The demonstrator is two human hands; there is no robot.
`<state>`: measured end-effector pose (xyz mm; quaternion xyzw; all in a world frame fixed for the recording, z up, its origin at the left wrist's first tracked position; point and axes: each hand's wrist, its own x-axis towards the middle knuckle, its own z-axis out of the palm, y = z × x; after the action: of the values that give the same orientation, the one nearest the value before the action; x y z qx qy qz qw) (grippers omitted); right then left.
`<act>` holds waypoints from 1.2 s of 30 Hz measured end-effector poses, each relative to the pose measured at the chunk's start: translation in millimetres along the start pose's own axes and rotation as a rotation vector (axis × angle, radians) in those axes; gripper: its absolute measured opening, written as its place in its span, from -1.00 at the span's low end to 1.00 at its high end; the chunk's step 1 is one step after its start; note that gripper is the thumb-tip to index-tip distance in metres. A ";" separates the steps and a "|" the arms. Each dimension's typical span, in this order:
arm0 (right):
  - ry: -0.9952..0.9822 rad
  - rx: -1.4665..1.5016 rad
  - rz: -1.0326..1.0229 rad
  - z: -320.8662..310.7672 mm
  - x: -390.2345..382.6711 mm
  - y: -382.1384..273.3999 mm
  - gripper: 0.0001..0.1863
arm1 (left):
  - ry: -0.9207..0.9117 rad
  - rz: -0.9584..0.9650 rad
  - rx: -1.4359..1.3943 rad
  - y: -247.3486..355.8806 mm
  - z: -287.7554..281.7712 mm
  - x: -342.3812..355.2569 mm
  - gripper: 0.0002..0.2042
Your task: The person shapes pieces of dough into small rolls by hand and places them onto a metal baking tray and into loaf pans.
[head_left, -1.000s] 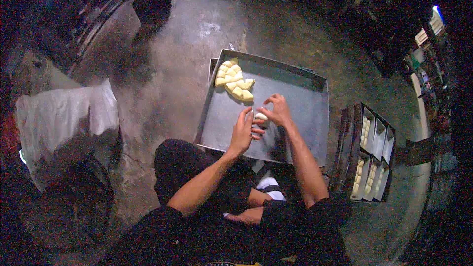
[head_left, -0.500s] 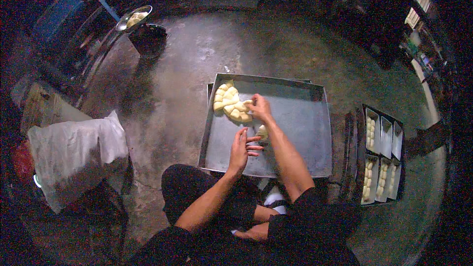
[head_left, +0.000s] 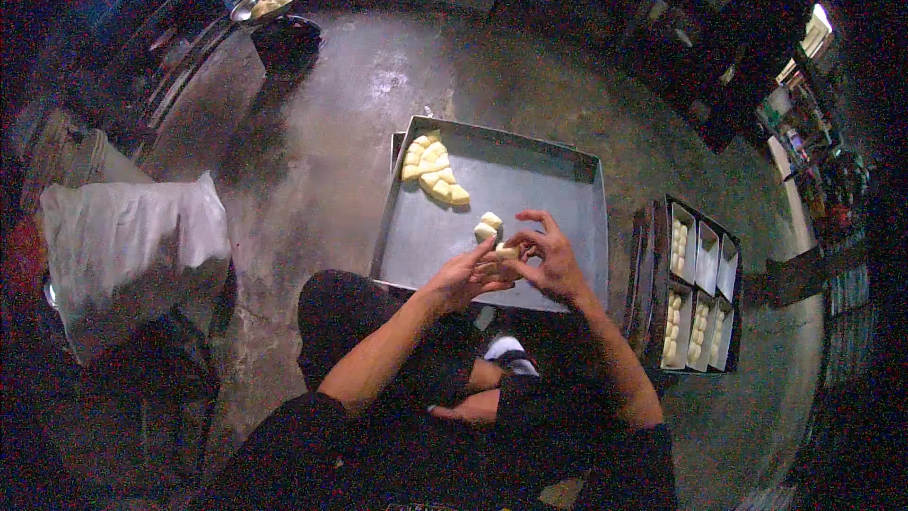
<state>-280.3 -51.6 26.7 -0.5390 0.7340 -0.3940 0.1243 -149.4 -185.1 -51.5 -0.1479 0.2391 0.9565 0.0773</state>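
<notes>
A small pale piece of dough (head_left: 508, 253) is held between my two hands over the near part of a wide, shallow metal tray (head_left: 579, 227). My left hand (head_left: 461, 279) has its fingers under and against the piece, with the thumb on top. From the other side my right hand (head_left: 556, 263) grips it between thumb and bent fingers, the index finger arched above. Just beyond my left thumb lie a couple of loose dough lumps (head_left: 488, 224). A larger cluster of cut dough pieces (head_left: 435, 170) sits at the tray's far left corner.
Dark-framed loaf tins (head_left: 698, 289) stand at the right, several with rows of dough balls. A whitish cloth or sheet (head_left: 137, 237) drapes over something at the left. At the far left a metal bowl (head_left: 268, 4) tops a dark bucket (head_left: 287, 43).
My right hand has drawn back from the dough cluster towards my left hand, with a piece of dough now between them. The cluster looks smaller, and the view has shifted slightly.
</notes>
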 end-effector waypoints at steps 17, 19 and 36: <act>-0.040 0.227 0.340 20.1 -53.9 30.7 -0.73 | 0.163 0.611 1.149 -15.8 14.3 -12.2 -0.77; 0.274 -0.228 0.152 20.3 -54.0 27.0 -0.69 | 0.172 0.558 0.814 -15.8 10.3 -5.3 -0.81; -0.088 0.234 0.255 20.0 -49.8 7.1 -0.76 | -0.099 0.074 0.443 -2.5 -2.6 -10.0 -0.57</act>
<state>-253.7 -15.5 -3.6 -0.4402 0.7395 -0.4336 0.2672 -138.7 -185.0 -51.6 -0.0712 0.4442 0.8891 0.0845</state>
